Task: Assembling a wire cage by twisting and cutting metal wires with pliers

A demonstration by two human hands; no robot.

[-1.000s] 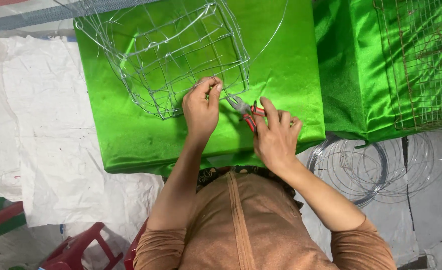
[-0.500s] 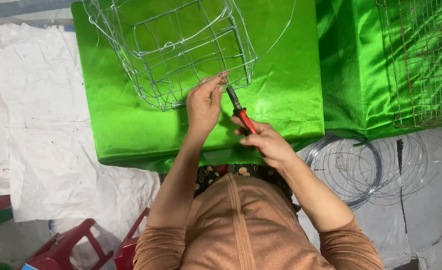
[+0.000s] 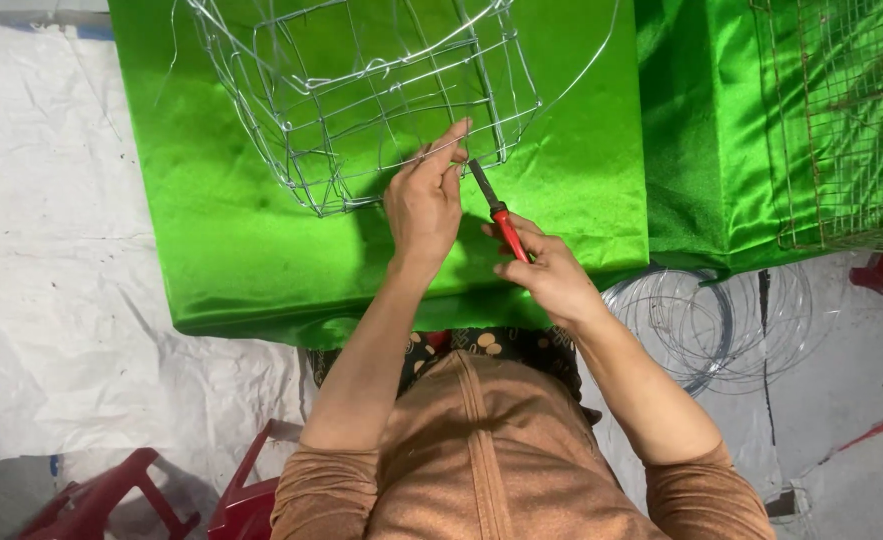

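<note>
A silver wire-frame cage [image 3: 361, 100] lies on a table covered in shiny green cloth [image 3: 221, 240]. My left hand [image 3: 424, 205] pinches a wire at the cage's near rim, fingers closed on it. My right hand [image 3: 546, 270] grips red-handled pliers [image 3: 499, 215]. Their dark jaws point up toward the cage rim, just right of my left fingers. A long loose wire [image 3: 586, 70] curves off the cage to the right.
A second green-covered table [image 3: 721, 150] at the right carries a rusty wire mesh cage [image 3: 851, 120]. Coils of wire [image 3: 706, 315] lie on the floor at the right. White sheeting [image 3: 51, 250] covers the floor at the left. Red stools [image 3: 111, 495] stand near my legs.
My right hand drew back toward my body with the pliers, which now stand more upright. My left hand stayed at the cage rim. The view shifted, so the cage sits higher.
</note>
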